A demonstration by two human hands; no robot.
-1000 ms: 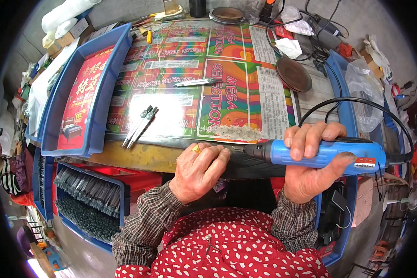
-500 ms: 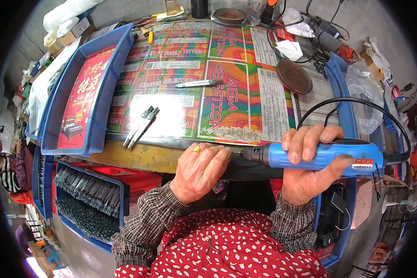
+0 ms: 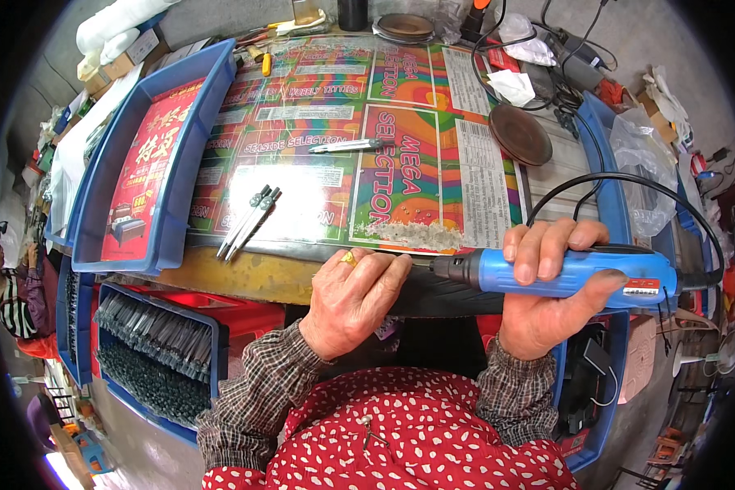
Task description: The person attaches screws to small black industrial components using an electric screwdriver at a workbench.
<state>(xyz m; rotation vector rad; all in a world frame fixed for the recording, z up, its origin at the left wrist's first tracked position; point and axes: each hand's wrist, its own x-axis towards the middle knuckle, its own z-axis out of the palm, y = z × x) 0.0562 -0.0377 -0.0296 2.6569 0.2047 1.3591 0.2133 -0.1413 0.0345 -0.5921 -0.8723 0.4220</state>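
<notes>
A blue electric screwdriver [image 3: 608, 269] lies level above the table's near edge, with my right hand [image 3: 539, 320] wrapped round its body. Its black nose and thin bit point left toward my left hand [image 3: 351, 298]. That hand is closed, with thumb and forefinger pinched at the bit's tip; whatever they grip is hidden. Beyond it, slim black-and-white pen-like pieces [image 3: 253, 222] lie close together on the table, and more of them [image 3: 347, 147] rest farther back.
A printed, shiny sheet [image 3: 302, 171] covers the table. Blue trays [image 3: 170, 237] flank it; a blue bin [image 3: 219, 343] of dark slim parts sits lower left. A round brown plate [image 3: 520, 135] lies right of the sheet. The screwdriver's black cable [image 3: 629, 175] loops behind it.
The screwdriver has shifted slightly right with my right hand, and a little more of its bit shows beside my left fingertips. The left hand has barely moved.
</notes>
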